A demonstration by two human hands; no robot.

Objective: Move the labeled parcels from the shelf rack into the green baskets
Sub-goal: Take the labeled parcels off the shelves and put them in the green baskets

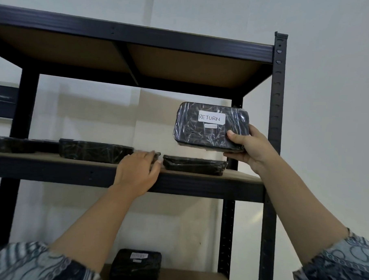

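Head view. Black metal shelf rack (275,122), middle shelf: flat black film-wrapped parcel (94,151) lying left; left hand (135,173) beside it, fingers (146,156) blurred, grip indeterminate; second flat black parcel (194,164) lying right. Above it, glossy black film-wrapped parcel (200,136), white "RETURN" label (211,117), held clear of shelf, lower right corner gripped by fingers of right hand (247,148).

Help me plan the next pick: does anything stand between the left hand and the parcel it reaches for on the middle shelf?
Nothing visible does. The left hand touches the thin black parcel; other parcels lie only beside it. The right hand holds the RETURN parcel up, clear.
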